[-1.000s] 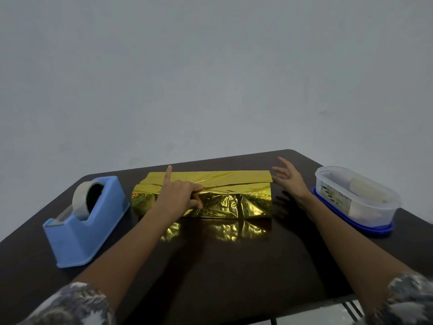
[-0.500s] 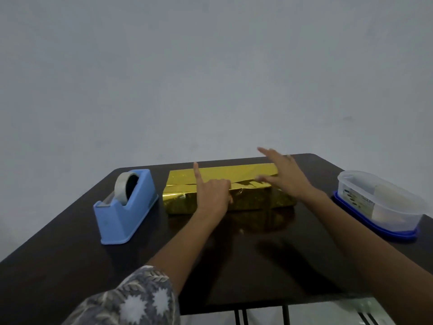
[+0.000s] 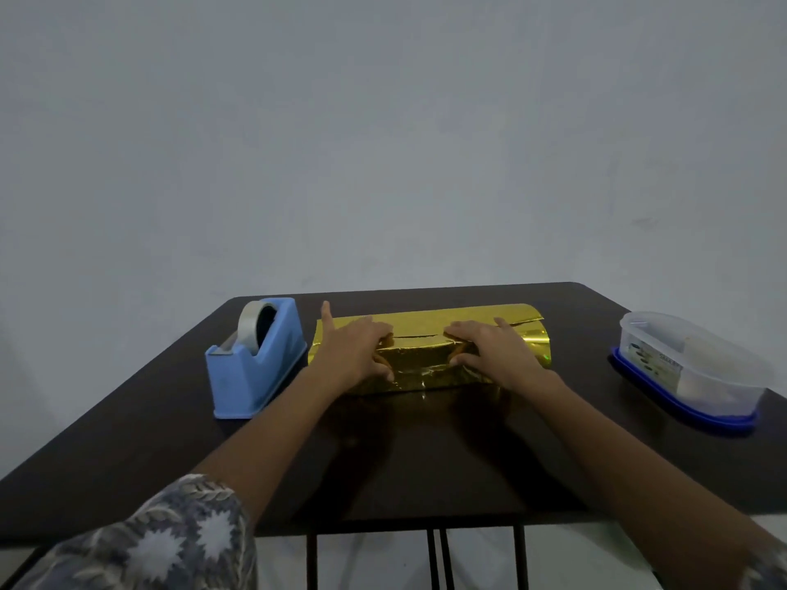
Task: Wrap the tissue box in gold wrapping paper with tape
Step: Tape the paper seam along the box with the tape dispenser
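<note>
1. Change in the right-hand grip point(image 3: 498, 355): half a second ago it hovered with spread fingers over the right end of the gold wrapping paper point(image 3: 426, 368). Now it lies down on the paper. A second ago it was off the paper altogether, over toward the clear tub point(image 3: 690, 368).
2. The left-hand grip point(image 3: 353, 355) has stayed on the left part of the package, its index finger still pointing straight toward the top of the frame.
3. The left-hand grip is partly closed. Its other fingers bend onto the paper's top and its thumb sits on the front face, so the paper is clamped over the upper front edge.
4. The right-hand grip is open. Nearly straight fingers press flat on the top of the paper, and the thumb is spread down against the front face.
5. A dark seam in the paper runs between the two hands along the top.
6. The tissue box is hidden under the paper. The package lies just below mid-frame on the dark bench point(image 3: 426, 462).
7. The blue tape dispenser point(image 3: 255, 368) stands just beside the package's left end. The tub rests on a blue lid at the right edge, well apart.
</note>
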{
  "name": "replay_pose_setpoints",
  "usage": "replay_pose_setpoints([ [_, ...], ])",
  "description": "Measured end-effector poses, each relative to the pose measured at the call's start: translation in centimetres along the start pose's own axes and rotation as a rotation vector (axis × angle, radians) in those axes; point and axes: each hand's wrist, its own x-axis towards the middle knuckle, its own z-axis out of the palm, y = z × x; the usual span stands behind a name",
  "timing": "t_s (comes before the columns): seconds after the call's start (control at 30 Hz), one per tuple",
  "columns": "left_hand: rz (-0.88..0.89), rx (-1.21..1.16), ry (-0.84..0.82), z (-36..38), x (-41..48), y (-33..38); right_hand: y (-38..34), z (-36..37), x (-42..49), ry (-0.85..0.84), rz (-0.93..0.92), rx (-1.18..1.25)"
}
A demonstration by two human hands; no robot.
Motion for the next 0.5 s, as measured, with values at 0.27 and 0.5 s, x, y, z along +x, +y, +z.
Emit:
replay_pose_setpoints([
  [0.27, 0.013, 0.044, 0.006, -0.1, -0.4, -1.8, -1.7, 1.1, -0.9, 0.034, -0.003, -0.099],
  [0.5, 0.056, 0.041, 0.01, 0.0, -0.6, -2.7, -2.3, 0.7, -1.0, 0.016, 0.025, -0.032],
])
